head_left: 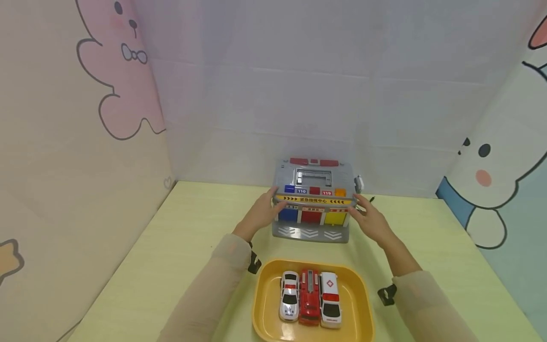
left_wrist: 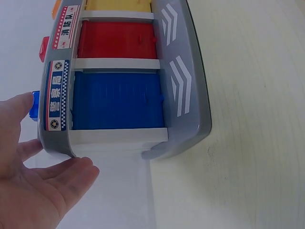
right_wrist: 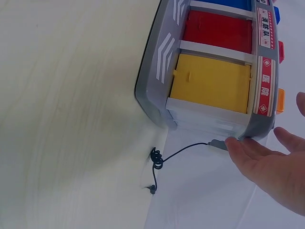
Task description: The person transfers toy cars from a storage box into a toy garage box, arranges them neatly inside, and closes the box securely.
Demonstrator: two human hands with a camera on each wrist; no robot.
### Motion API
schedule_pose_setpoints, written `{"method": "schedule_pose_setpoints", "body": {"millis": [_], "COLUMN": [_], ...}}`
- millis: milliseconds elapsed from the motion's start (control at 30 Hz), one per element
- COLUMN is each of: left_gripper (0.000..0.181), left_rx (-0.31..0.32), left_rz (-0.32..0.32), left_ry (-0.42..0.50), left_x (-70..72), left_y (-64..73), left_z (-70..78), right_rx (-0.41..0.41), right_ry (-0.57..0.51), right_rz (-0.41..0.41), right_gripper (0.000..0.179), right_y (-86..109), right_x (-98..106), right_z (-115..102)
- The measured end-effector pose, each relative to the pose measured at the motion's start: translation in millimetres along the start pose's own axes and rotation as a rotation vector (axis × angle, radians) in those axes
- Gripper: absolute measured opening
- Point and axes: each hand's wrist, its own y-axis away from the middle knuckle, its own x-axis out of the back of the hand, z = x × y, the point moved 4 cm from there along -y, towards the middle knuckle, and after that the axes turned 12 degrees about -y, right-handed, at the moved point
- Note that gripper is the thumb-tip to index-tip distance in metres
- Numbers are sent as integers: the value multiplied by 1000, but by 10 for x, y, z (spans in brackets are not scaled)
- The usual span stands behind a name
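A grey toy rescue station [head_left: 314,204] stands near the back wall, with blue, red and yellow garage doors in front. My left hand [head_left: 261,213] is at the station's left end, fingers fairly straight at the roof edge. In the left wrist view, one fingertip reaches the blue light [left_wrist: 35,105], and other fingertips lie at the roof's lower corner. My right hand [head_left: 374,222] is at the opposite end, its extended fingertips right at the roof corner near the yellow door [right_wrist: 211,83]. The station's back is hidden.
A yellow tray [head_left: 261,304] in front of the station holds a white police car [head_left: 289,304], a red fire truck [head_left: 309,299] and a white ambulance [head_left: 330,306]. A coiled black cord [right_wrist: 156,158] trails beside the station's right end. Printed walls enclose the pale table [head_left: 179,247].
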Motion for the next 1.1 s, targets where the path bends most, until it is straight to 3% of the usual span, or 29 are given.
{"method": "schedule_pose_setpoints", "body": {"millis": [267, 533, 833, 1100], "left_gripper": [63, 61, 55, 53], "left_rx": [18, 95, 114, 154], "left_rz": [20, 20, 54, 46], "left_ry": [68, 183, 225, 255], "left_x": [-2, -30, -18, -47], "left_y": [-112, -160, -176, -196], "left_z": [-20, -44, -60, -50], "right_rx": [-7, -57, -65, -78], "right_ry": [-67, -78, -135, -158], "right_rz": [28, 30, 51, 71], "right_gripper": [69, 72, 68, 64], "right_y": [-121, -216, -274, -334], "right_x": [-27, -60, -61, -35], "right_z": [7, -6, -26, -62]}}
